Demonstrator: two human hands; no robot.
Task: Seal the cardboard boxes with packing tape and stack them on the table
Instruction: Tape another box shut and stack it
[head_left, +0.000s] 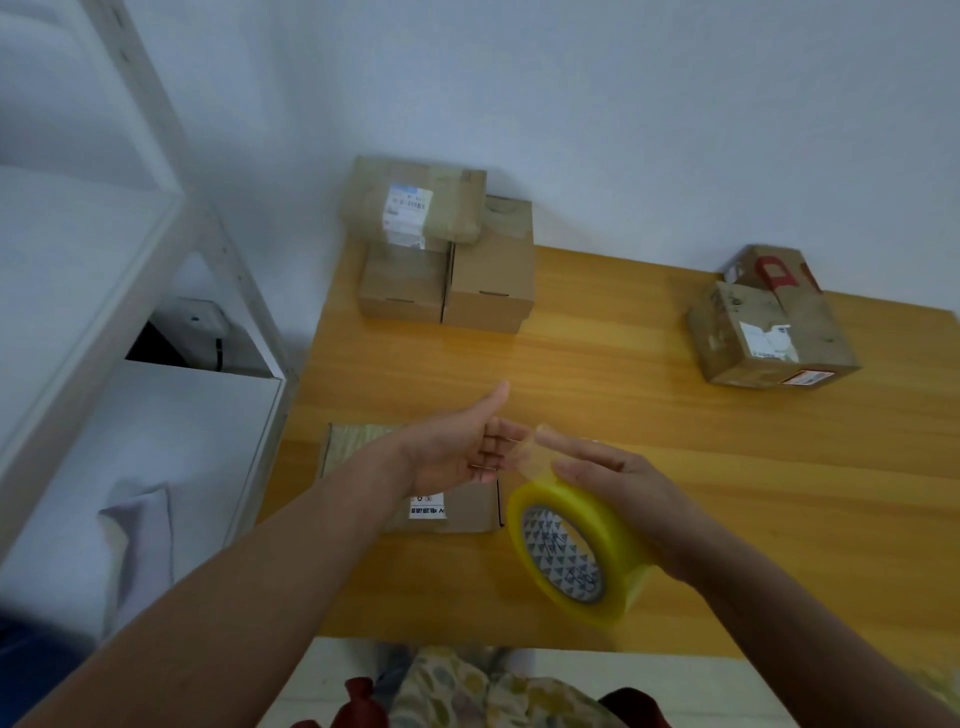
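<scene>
Gripping the yellow packing tape roll by its outer rim, the right hand holds it tilted above the near part of the wooden table. A clear strip of tape runs up from the roll to the left hand, whose fingers lie nearly straight against the strip, thumb raised apart. Under the left wrist a small cardboard box with a white label lies flat on the table. At the far left corner a taped box rests on two plain boxes set side by side. Well apart, at the far right, sits a worn box with raised flaps.
</scene>
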